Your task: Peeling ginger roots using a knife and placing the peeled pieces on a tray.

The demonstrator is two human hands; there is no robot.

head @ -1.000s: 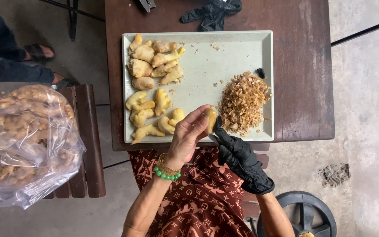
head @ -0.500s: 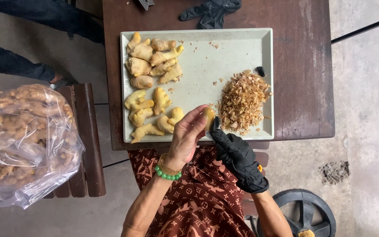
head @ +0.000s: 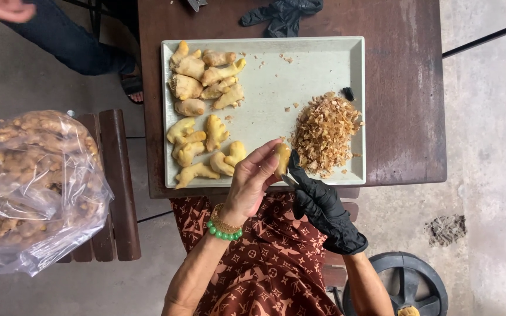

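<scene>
My left hand [head: 250, 182], bare with a green bead bracelet, pinches a small piece of yellow ginger [head: 281, 159] over the near edge of a pale square tray [head: 300, 76]. My right hand [head: 318, 202], in a black glove, holds a small blade [head: 290, 179] against the ginger piece. Peeled ginger pieces [head: 203, 108] lie in a heap on the tray's left half. A pile of brown peelings [head: 326, 134] sits on the tray's right side.
The tray rests on a dark wooden table [head: 402, 88]. A black glove [head: 282, 13] lies at the table's far edge. A clear plastic bag of unpeeled ginger [head: 27, 187] sits on a wooden bench at left. Another person's leg [head: 74, 41] and hand show at top left.
My hands stay at the tray's near edge with the ginger piece. The other person at the upper left has shifted position.
</scene>
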